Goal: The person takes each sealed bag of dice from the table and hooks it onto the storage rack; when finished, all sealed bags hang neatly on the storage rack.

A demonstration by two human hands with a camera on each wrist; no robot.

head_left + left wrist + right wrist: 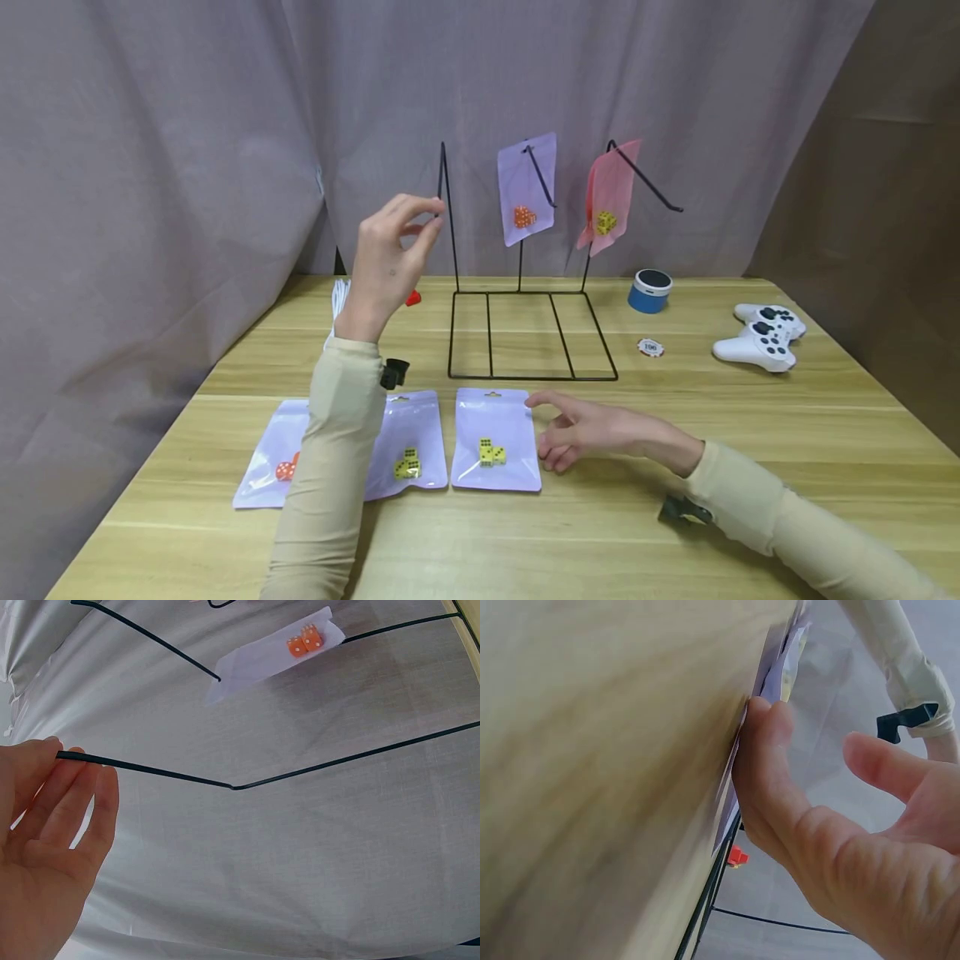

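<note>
Head view, near edge: right hand (581,433) rests relaxed, fingers straight, touching the 3 o'clock edge of the middle pouch (496,439) with yellow dice, flat on the worktop (675,533).
Head view, at 10 o'clock: left hand (393,258) is raised, fingertips pinching the tip of the empty hook (444,179) of the wire rack (525,333); two filled pouches hang at 12 and 1 o'clock.
Left wrist view: fingers (71,795) close on the hook wire (225,782); orange-dice pouch (277,656) hangs beyond.
Right wrist view: fingertips (769,750) press the pouch's edge.
Step, judged: steadying the hook before hanging; next calls for lifting the pouch by its top hole.
</note>
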